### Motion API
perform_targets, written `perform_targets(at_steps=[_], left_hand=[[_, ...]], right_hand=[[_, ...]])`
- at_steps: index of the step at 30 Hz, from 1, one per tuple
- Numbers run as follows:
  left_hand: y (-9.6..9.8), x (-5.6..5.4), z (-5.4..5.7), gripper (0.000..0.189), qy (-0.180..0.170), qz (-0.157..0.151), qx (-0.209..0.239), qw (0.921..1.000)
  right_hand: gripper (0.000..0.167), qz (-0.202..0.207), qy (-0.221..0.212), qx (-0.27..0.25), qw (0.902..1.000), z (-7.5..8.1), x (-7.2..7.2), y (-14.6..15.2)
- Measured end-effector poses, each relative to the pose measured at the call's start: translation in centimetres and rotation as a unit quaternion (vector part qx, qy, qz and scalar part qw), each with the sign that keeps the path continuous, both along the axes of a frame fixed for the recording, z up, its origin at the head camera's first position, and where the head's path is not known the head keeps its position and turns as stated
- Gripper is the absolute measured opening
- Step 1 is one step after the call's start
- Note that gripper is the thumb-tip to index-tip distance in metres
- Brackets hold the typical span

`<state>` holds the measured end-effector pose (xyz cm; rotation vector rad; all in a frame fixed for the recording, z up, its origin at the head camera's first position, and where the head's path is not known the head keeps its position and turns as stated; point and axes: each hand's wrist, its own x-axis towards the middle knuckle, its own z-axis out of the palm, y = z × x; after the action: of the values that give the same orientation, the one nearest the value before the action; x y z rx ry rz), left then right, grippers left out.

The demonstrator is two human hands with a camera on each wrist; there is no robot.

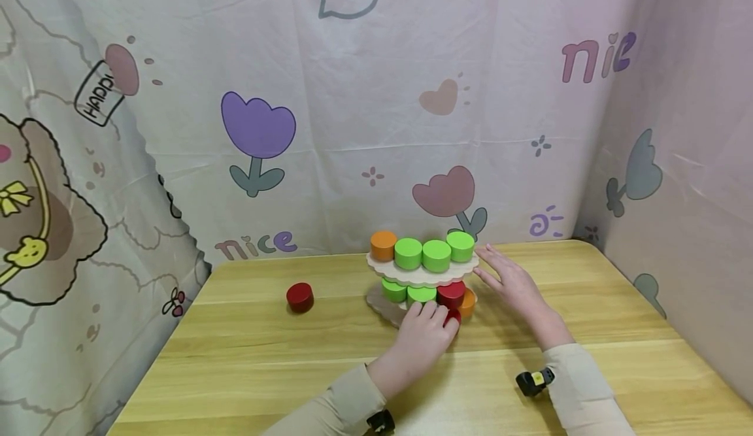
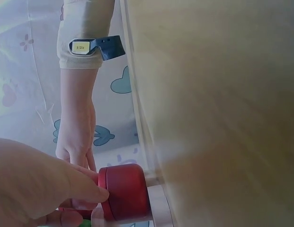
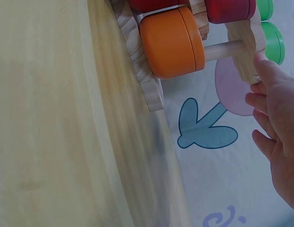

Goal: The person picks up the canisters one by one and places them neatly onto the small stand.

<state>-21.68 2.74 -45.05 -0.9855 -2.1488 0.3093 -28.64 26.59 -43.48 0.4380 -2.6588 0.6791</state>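
Note:
A two-tier wooden stand with scalloped plates stands on the table, holding coloured toy cylinders. My left hand (image 1: 425,336) is at the front of its lower plate (image 1: 382,305) and pinches a red cylinder (image 2: 128,193), thumb along the rim. Reaching in from the right, my right hand (image 1: 518,287) touches the edge of the upper plate (image 1: 420,275) with extended fingers. On that plate sit an orange cylinder (image 1: 383,246) and several green ones (image 1: 436,256). The lower plate carries green cylinders (image 1: 393,290), another red cylinder (image 1: 451,294) and an orange one (image 3: 168,43).
A loose red cylinder (image 1: 300,297) lies on the wooden table (image 1: 235,357), left of the stand. Printed cloth (image 1: 353,129) hangs behind the table and along both sides. Each sleeve has a small black wrist camera, such as the right one (image 1: 534,381).

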Motion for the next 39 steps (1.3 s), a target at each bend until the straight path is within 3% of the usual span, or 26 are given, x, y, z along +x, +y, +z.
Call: perform_targets(at_steps=[6,12,24,30,39], left_hand=[[-0.2,0.2,0.2,0.016,0.006,-0.003,0.000,1.0000],[-1.0,0.8,0.8,0.021,0.002,-0.025,0.017,0.9996],[-4.3,2.0,2.1,0.001,0.042,-0.057,0.067,0.9952],[-7.2,1.5,1.9,0.018,0.027,-0.071,0.066,0.9949],[-11.8,0.3,1.7,0.030,-0.031,-0.046,0.053,0.9970]], right_hand=[[0.054,0.000,-0.005,-0.001,1.0000,0.1,0.1,0.0],[0.054,0.000,-0.007,-0.003,1.0000,0.2,0.2,-0.1],[0.055,0.003,-0.005,0.000,1.0000,0.1,0.1,0.0],[0.055,0.001,-0.005,0.001,1.0000,0.0,0.1,0.0],[0.055,-0.002,-0.005,0.005,1.0000,-0.1,0.0,0.1]])
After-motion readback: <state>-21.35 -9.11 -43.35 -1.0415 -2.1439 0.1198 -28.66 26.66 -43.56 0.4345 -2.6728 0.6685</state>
